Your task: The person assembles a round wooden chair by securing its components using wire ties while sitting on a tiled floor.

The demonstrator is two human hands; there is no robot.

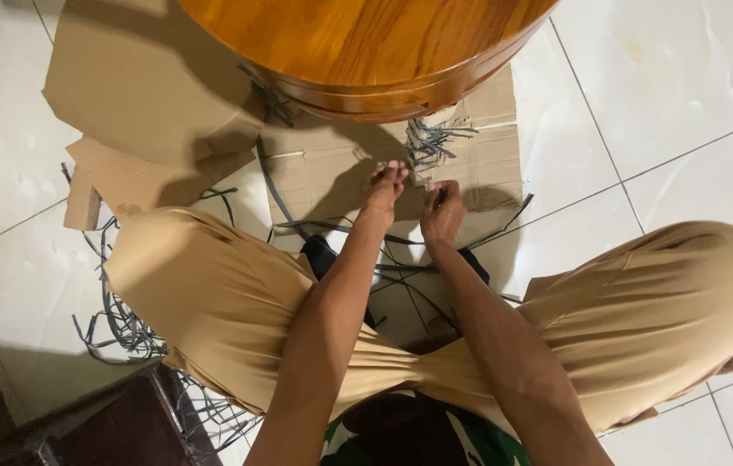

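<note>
Round wooden piece (366, 52), glossy, just beyond both hands, resting on flattened cardboard (332, 164). Grey strap offcuts (431, 138) bunched at its lower edge, directly ahead of fingertips. Left hand (383, 192) and right hand (441, 210) pinched together on a thin strip, too small to identify. Step judged: stripping wrapping. Next: firmer grip, steady pull.

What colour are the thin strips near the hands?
Dark grey strips, seen best in the head view.
</note>
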